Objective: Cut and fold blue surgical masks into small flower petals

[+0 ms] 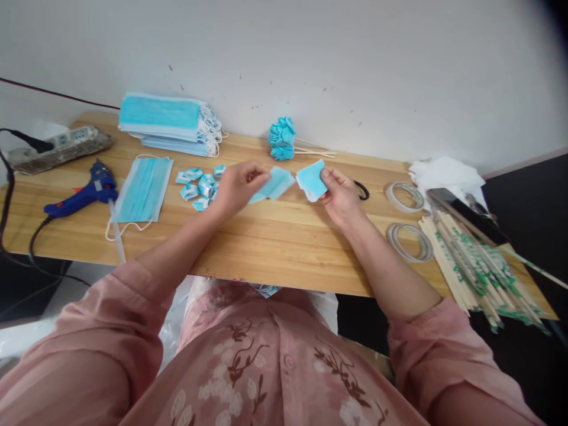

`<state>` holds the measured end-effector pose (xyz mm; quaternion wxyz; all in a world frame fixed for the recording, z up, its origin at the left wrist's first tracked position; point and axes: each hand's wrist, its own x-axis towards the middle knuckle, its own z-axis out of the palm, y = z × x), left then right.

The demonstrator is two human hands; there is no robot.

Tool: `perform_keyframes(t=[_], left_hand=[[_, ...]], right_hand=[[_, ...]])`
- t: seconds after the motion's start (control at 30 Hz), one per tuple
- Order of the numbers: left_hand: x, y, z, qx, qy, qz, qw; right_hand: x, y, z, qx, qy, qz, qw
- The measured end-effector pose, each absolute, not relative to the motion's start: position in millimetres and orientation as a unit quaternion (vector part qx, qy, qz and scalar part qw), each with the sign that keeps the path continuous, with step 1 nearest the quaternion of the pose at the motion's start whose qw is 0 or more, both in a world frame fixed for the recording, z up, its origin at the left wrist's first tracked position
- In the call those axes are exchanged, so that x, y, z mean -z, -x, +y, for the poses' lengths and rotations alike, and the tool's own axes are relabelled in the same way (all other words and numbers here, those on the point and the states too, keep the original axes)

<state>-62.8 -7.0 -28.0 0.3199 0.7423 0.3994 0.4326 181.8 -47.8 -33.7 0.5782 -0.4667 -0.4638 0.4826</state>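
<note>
My right hand pinches a small blue-and-white piece of mask fabric between thumb and fingers, above the wooden table. A second blue piece of fabric extends from the closed fingers of my left hand, whose grip on it is partly hidden. The two pieces are close together but apart. Several small folded blue pieces lie beside and partly behind my left hand. Behind the hands, blue fabric flowers on thin sticks lie on the table.
A stack of blue masks stands by the wall, with a single mask in front. At left are a blue glue gun and a power strip. Tape rolls and wrapped chopsticks lie right, near a phone.
</note>
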Motion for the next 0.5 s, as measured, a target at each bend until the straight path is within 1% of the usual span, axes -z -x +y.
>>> perform_keyframes(t=[0.07, 0.17, 0.3, 0.37, 0.43, 0.5], left_hand=[[23.4, 66.0, -4.5, -0.483, -0.638, 0.427, 0.421], [21.2, 65.1, -4.9, -0.483, -0.544, 0.418, 0.544], [21.7, 58.8, -11.1, -0.450, -0.507, 0.384, 0.627], [21.7, 56.9, -14.7, -0.435, -0.506, 0.357, 0.654], [21.7, 55.9, -18.1, -0.421, -0.508, 0.321, 0.679], [21.9, 55.3, -21.1, -0.402, -0.513, 0.288, 0.701]], right_hand=[[38.5, -184.0, -45.8, -0.472, 0.479, -0.475, 0.568], [47.9, -186.4, -43.6, -0.424, 0.521, -0.517, 0.531], [50.0, -186.1, -46.8, -0.267, 0.552, -0.638, 0.466], [45.2, -183.5, -51.5, -0.228, 0.530, -0.681, 0.451], [40.1, -179.2, -56.5, -0.255, 0.505, -0.693, 0.448], [37.1, -173.9, -60.5, -0.338, 0.484, -0.672, 0.448]])
